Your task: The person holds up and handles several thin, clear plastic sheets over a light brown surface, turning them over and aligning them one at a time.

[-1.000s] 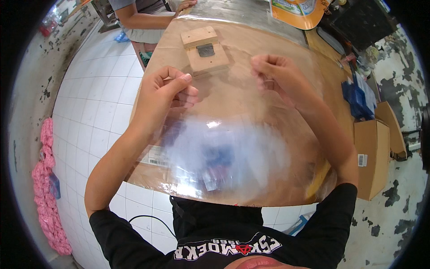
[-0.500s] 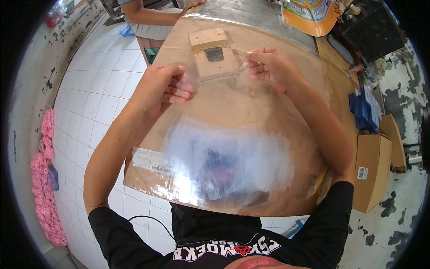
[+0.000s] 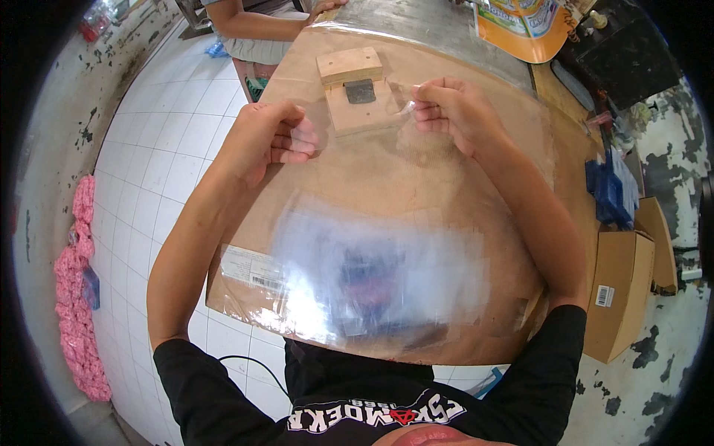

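My left hand (image 3: 274, 137) and my right hand (image 3: 457, 115) are raised over the board, one on each side of a wooden block (image 3: 346, 119). Between thumb and fingers each hand pinches a thin, see-through plastic piece (image 3: 406, 110); its outline is faint, so I cannot tell whether it is one sheet spanning both hands. The block is stepped, with a thicker bar at its far end and a dark flat plate (image 3: 361, 91) set in its middle. My hands appear apart from the wood.
Brown cardboard under shiny clear film (image 3: 401, 175) covers the work surface, with a whitish glare near me. Another person's arm (image 3: 260, 28) rests at the far left edge. To the right are a cardboard box (image 3: 619, 293), blue items (image 3: 611, 189) and an orange package (image 3: 520, 30).
The view has shifted slightly. My left hand has moved a little away from the block to the left; my right hand keeps nearly the same place and grip.
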Demonstrator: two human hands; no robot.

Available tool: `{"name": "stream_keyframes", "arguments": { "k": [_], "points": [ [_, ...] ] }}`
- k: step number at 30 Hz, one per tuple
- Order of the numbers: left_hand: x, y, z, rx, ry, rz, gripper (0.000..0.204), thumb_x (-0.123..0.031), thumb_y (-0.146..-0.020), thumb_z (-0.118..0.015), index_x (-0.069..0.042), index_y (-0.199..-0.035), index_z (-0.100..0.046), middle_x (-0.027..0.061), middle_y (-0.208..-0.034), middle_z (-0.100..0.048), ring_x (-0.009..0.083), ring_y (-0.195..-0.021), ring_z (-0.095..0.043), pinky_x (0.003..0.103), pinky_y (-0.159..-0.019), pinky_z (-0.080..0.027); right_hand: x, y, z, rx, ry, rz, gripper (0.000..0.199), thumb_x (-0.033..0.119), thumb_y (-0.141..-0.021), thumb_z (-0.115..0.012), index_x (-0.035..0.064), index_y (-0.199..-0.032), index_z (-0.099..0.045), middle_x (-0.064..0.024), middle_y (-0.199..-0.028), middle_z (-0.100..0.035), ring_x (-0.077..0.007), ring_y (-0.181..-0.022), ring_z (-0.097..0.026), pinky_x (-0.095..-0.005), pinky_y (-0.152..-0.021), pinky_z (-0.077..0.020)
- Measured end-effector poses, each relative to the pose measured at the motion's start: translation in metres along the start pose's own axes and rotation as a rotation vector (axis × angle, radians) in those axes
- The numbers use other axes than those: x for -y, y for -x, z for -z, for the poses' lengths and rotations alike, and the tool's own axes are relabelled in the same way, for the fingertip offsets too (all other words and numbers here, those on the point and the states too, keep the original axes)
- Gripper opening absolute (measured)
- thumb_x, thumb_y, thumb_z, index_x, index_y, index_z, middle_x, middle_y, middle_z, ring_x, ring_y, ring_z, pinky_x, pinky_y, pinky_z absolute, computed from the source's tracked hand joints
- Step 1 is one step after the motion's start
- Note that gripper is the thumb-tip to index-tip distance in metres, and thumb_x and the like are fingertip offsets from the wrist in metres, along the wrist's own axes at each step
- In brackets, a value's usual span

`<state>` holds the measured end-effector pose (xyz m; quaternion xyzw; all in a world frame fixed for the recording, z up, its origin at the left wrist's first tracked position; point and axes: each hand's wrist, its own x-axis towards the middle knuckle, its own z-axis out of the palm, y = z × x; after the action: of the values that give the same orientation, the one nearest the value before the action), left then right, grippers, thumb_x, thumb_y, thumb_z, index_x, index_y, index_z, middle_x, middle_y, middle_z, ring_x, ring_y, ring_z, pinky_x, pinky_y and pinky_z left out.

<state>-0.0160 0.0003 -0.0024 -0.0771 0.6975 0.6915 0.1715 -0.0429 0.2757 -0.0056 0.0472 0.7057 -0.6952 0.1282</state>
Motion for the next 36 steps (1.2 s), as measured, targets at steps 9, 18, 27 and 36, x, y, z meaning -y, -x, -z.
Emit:
{"name": "stream_keyframes", "arguments": {
  "k": [9,18,27,36],
  "points": [
    [0.002,-0.003,0.0,-0.028,0.054,-0.025,0.028,-0.026,-0.089,-0.058,0.001,-0.082,-0.063,0.0122,-0.074,-0.067,0.0165,-0.06,-0.066,0.024,-0.054,-0.056,-0.007,-0.01,-0.002,-0.021,-0.057,0.048,0.018,0.017,-0.086,-0.069,0.0014,-0.091,-0.06,-0.006,-0.082,-0.062,-0.0124,-0.071,-0.06,-0.0273,-0.066,-0.0556],
    [0.004,0.0,0.0,-0.076,0.102,-0.068,0.026,-0.024,-0.09,-0.061,0.001,-0.086,-0.06,0.0106,-0.078,-0.065,0.0166,-0.061,-0.066,0.023,-0.054,-0.056,-0.002,-0.003,-0.002,-0.082,-0.2,0.04,0.025,0.012,-0.084,-0.069,-0.0013,-0.1,-0.055,-0.0098,-0.085,-0.062,-0.0173,-0.075,-0.062,-0.0321,-0.069,-0.0573],
    [0.01,0.002,0.001,-0.083,0.086,-0.104,0.021,-0.024,-0.09,-0.062,-0.003,-0.086,-0.059,0.0107,-0.081,-0.065,0.0149,-0.063,-0.064,0.023,-0.055,-0.055,-0.01,-0.006,0.004,-0.055,-0.201,0.093,0.029,0.004,-0.081,-0.067,-0.0025,-0.104,-0.05,-0.0135,-0.089,-0.063,-0.0211,-0.078,-0.064,-0.0359,-0.072,-0.0582],
    [0.01,0.001,0.001,-0.088,0.076,-0.106,0.02,-0.023,-0.089,-0.062,-0.003,-0.087,-0.059,0.0098,-0.082,-0.065,0.0141,-0.064,-0.063,0.024,-0.056,-0.055,-0.011,-0.007,0.003,-0.067,-0.206,0.103,0.027,0.003,-0.082,-0.067,-0.0025,-0.103,-0.05,-0.0136,-0.089,-0.063,-0.0212,-0.076,-0.064,-0.0356,-0.071,-0.0588]
  ]
}}
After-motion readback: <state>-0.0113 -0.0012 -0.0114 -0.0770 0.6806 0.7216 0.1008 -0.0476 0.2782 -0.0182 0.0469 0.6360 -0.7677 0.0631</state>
